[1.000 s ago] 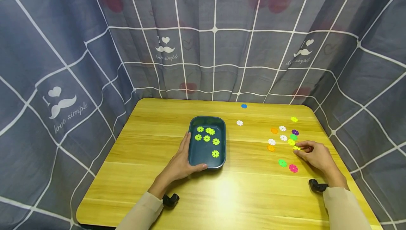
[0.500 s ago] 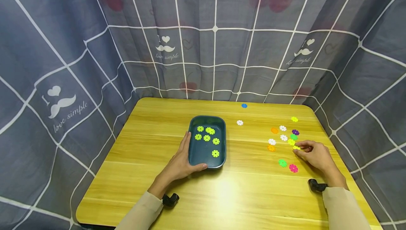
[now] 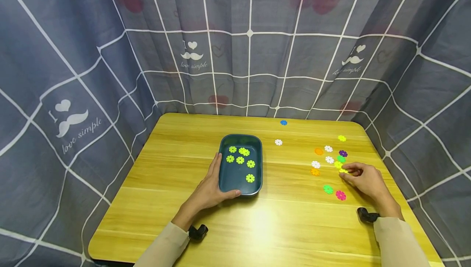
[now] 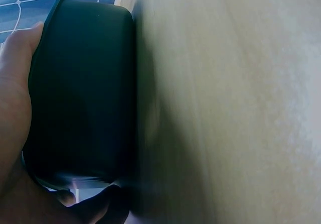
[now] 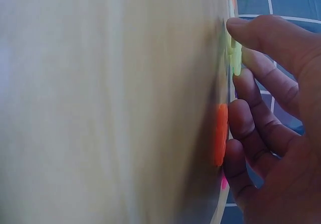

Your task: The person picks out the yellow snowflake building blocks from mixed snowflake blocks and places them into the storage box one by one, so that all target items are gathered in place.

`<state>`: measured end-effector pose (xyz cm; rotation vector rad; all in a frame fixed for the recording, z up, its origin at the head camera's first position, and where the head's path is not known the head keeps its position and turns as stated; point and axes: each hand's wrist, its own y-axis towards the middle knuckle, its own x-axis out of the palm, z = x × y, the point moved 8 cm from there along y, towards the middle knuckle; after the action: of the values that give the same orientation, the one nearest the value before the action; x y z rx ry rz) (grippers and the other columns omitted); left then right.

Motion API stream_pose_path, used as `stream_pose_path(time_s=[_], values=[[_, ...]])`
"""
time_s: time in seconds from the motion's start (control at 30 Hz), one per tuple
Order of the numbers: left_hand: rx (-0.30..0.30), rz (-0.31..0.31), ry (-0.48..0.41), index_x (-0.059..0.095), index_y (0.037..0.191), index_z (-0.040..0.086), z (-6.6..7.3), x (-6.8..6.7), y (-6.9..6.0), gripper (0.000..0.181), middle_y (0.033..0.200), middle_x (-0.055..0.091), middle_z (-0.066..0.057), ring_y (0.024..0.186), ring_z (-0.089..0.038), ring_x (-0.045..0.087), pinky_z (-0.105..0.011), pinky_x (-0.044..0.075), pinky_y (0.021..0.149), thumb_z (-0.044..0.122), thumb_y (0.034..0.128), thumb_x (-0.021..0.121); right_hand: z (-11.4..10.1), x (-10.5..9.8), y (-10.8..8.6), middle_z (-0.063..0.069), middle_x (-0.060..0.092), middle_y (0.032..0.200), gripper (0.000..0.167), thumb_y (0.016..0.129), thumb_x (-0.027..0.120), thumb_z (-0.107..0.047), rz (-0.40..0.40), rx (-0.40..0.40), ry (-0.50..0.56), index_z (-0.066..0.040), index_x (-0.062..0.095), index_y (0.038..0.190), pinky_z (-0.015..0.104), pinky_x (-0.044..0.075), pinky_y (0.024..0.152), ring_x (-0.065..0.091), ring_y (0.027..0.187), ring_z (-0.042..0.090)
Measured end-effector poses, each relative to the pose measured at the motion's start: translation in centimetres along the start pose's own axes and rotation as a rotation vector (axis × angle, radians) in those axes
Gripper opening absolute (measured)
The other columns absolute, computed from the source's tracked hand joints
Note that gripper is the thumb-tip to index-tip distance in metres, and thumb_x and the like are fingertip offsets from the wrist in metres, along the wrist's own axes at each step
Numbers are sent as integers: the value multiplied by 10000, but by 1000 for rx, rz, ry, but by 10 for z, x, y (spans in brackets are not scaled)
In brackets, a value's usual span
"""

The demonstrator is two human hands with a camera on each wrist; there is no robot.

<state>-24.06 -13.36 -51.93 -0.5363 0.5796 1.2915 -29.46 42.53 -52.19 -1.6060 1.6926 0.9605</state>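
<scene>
A dark blue-green tray [image 3: 241, 185] stands on the table, several yellow-green flower-shaped plastic discs [image 3: 240, 160] lying on its floor. My left hand [image 3: 209, 187] holds the tray at its left side and near left corner; in the left wrist view the tray's outer wall [image 4: 83, 88] fills the space beside that hand. At the table's right side my right hand [image 3: 366, 180] pinches a yellow disc [image 5: 236, 58] between thumb and fingertips, low over the table. Another yellow disc [image 3: 337, 164] lies just beyond the fingertips. An orange-red disc [image 5: 220, 133] sits near the lower fingers in the right wrist view.
Loose discs are scattered at right: white [image 3: 315, 164], orange [image 3: 315, 172], green [image 3: 328, 189], pink [image 3: 340, 195] and purple [image 3: 343, 153]. A blue disc [image 3: 283, 122] lies near the far edge. A grid-patterned curtain [image 3: 228, 54] surrounds the wooden table [image 3: 294, 230].
Very little differs: my right fingertips have edged slightly left with the yellow disc. My left hand and the tray stay in place.
</scene>
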Motion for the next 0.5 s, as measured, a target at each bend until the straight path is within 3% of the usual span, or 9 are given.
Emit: stream_pose_path(time_s=[0.5], values=[[-1, -7, -7, -13, 1902, 242, -1, 0, -1, 1473, 2001, -34, -27, 1787, -488, 306, -779, 432, 1312, 582, 888, 1000, -15, -1, 5, 89, 820, 1019, 393, 1022, 941, -353, -12, -19, -13, -43, 870, 1253, 223, 503, 715, 601, 820, 39]])
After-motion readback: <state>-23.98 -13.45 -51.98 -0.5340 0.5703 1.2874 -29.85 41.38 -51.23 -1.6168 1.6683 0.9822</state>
